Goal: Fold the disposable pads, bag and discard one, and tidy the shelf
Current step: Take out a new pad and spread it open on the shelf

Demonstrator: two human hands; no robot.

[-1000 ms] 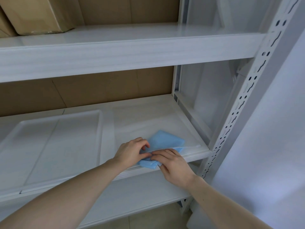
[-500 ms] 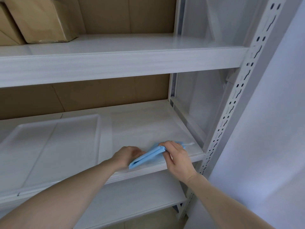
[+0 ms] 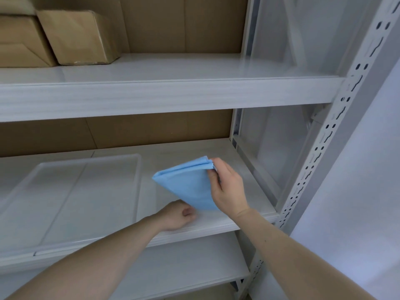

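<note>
Lifted off the shelf (image 3: 216, 152) since a second ago, the folded blue pad (image 3: 186, 182) is now hanging tilted above the board, pinched at its upper corner by the right hand (image 3: 227, 189). Nearer the front edge, the left hand (image 3: 176, 215) is resting on the shelf, fingers curled loosely together around nothing. Beside it to the left a clear tray (image 3: 138, 169) is lying flat. Farther up, cardboard boxes (image 3: 78, 35) are sitting on the upper shelf (image 3: 173, 70).

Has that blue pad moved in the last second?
Yes. The blue pad lay flat on the middle shelf; the right hand has since lifted it clear.
</note>
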